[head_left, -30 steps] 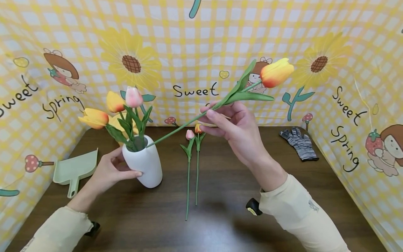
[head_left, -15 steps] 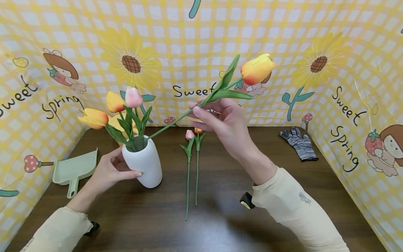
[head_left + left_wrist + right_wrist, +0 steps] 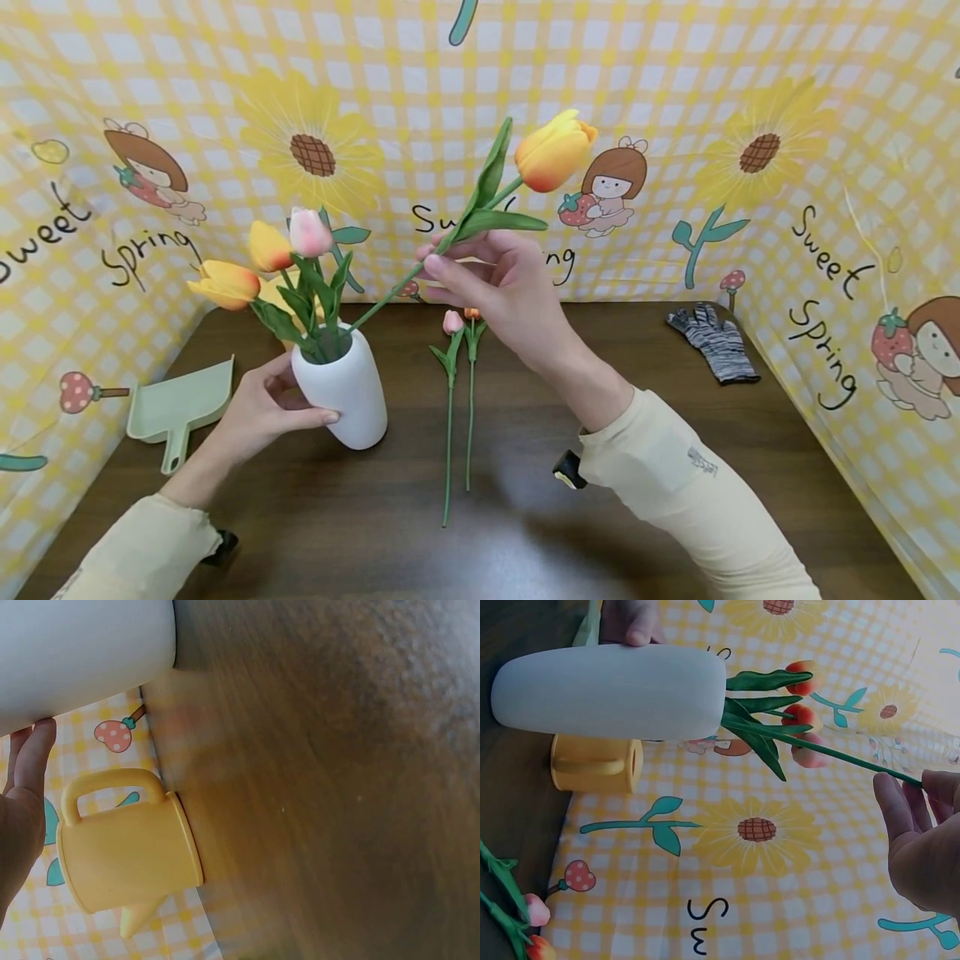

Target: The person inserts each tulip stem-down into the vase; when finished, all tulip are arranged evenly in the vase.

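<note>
My left hand [image 3: 258, 408] holds a white vase [image 3: 343, 396] by its side, thumb across the front and fingers behind. Two yellow-orange tulips [image 3: 227, 286] and a pink tulip [image 3: 311, 232] stand in the vase, leaning left. Between thumb and fingers, my right hand [image 3: 510, 292] pinches the stem of another yellow-orange tulip [image 3: 553, 154] just below its leaves. That stem slants down to the left, its lower end at the vase mouth; in the right wrist view the held stem [image 3: 847, 757] appears to reach into the opening, whose inside is hidden.
On the table [image 3: 570, 533] lie a pink tulip [image 3: 453, 322] and an orange tulip [image 3: 472, 314], side by side. A green dustpan [image 3: 183, 400] is at the left, a grey knit glove [image 3: 716, 343] at the right. Behind the vase stands a yellow watering can [image 3: 127, 851].
My right hand has moved left with the tulip, bringing its bloom left and slightly up and its stem steeper at the vase mouth. The left hand and vase have stayed in place.
</note>
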A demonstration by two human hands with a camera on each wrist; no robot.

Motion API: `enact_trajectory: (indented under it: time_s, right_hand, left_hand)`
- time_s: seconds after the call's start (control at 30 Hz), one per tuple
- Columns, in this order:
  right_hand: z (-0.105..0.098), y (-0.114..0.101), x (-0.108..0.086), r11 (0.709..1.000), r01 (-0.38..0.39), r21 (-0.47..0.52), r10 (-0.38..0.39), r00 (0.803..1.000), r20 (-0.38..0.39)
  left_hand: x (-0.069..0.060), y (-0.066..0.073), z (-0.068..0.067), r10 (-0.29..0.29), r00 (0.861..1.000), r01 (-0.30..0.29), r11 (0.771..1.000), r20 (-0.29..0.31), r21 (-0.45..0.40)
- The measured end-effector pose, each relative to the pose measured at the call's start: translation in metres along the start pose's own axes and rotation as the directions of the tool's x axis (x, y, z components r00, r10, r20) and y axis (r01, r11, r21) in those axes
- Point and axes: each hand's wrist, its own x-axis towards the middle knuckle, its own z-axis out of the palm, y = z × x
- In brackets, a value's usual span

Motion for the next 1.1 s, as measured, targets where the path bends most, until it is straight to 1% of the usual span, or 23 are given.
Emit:
enact_trajectory:
  time_s: [0.17, 0.4, 0.6, 0.9, 1.0, 1.1]
  right_hand:
    - [0.004, 0.004, 0.004, 0.999, -0.035, 0.001, 0.035, 0.999, 0.019]
    - [0.009, 0.014, 0.007, 0.999, -0.048, 0.015, 0.048, 0.999, 0.018]
    - [0.014, 0.025, 0.005, 0.992, -0.123, -0.007, 0.124, 0.992, 0.017]
    - [0.027, 0.049, 0.01, 0.98, -0.201, -0.002, 0.201, 0.978, 0.063]
    - [0.033, 0.058, 0.012, 0.98, -0.198, 0.011, 0.197, 0.978, 0.066]
    - [0.038, 0.068, 0.013, 0.984, -0.179, 0.006, 0.178, 0.982, 0.065]
  left_hand:
    - [0.0, 0.0, 0.0, 0.002, 1.0, -0.002, 1.0, -0.003, -0.004]
    - [-0.001, 0.0, 0.0, -0.005, 1.0, 0.005, 1.0, 0.002, -0.015]
    - [0.0, -0.001, 0.001, -0.012, 1.0, 0.012, 1.0, -0.002, -0.01]
    - [-0.001, -0.001, 0.0, -0.009, 1.0, 0.009, 1.0, -0.007, 0.006]
    - [0.0, -0.001, 0.0, -0.01, 1.0, 0.01, 1.0, -0.005, 0.011]
    - [0.0, -0.001, 0.0, -0.009, 1.0, 0.009, 1.0, -0.006, 0.011]
